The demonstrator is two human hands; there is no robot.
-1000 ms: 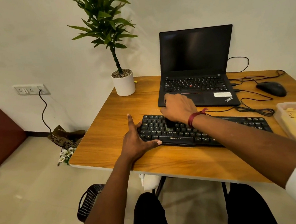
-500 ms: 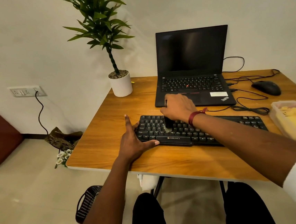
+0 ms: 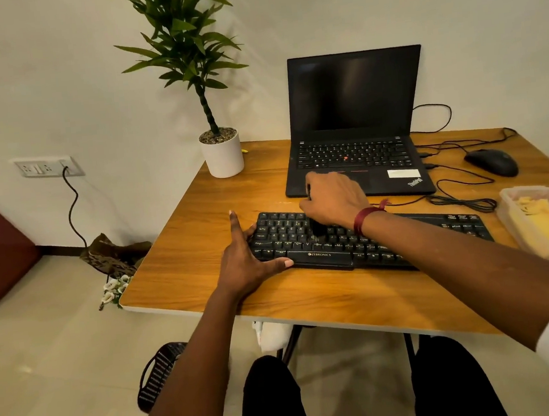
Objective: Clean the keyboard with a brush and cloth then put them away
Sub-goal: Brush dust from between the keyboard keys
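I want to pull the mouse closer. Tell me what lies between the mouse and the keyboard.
A coiled black cable lies between the mouse and the keyboard's right end, as the head view shows.

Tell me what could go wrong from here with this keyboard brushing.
1. The right hand works the brush on the keyboard just in front of the open laptop; loosened dust may land on its keys.
2. The left hand braces only the keyboard's left end, so a hard stroke might swing the far end toward the loose cables.
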